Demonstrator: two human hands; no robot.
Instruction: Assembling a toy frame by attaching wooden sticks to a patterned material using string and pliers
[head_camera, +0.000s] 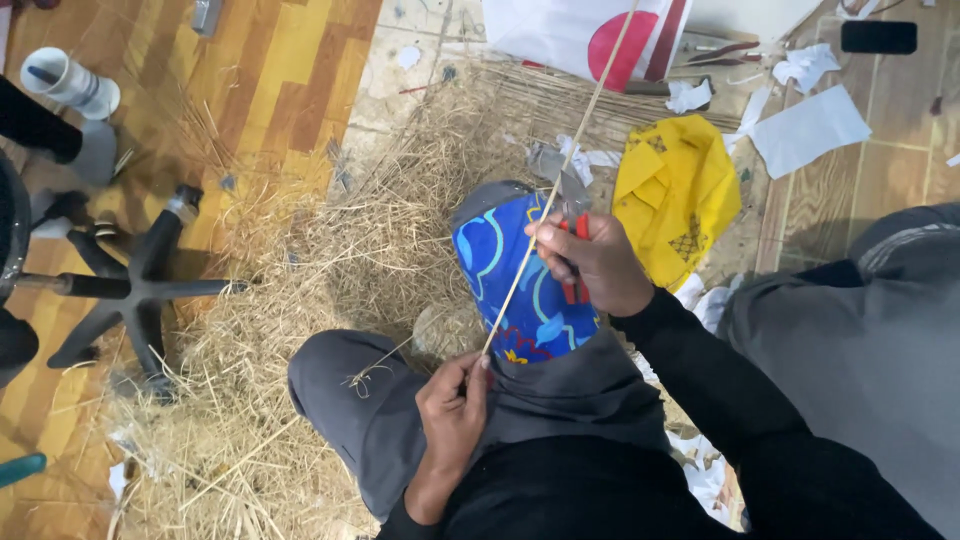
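straw (330, 250): a big loose heap of dry, pale, brittle stalks covers the floor around my knees, kept close so I can sit in the middle of it
floor (270, 70): wood boards, yellow-orange on the left, duller and littered with torn white paper scraps on the right
chair base (130, 285): black star-shaped legs with castors stand at the left edge of the straw, well apart from my hands
yellow cloth (678, 195): crumpled soft fabric lies just beside my right hand, on the far side
sock (515, 270): blue with curly light patterns, stretched over my raised foot, which sits under the stick
right hand (595, 262): fingers closed around red-handled pliers (574, 262) and pressing the stick against them, so tool and stick stay together at one spot
left hand (455, 395): pinches the lower end of the stick tightly between thumb and fingers, holding it steady
stick (575, 140): thin, straight, pale and smooth, it slants from my left hand up past my right hand toward the white and red sheet at the top
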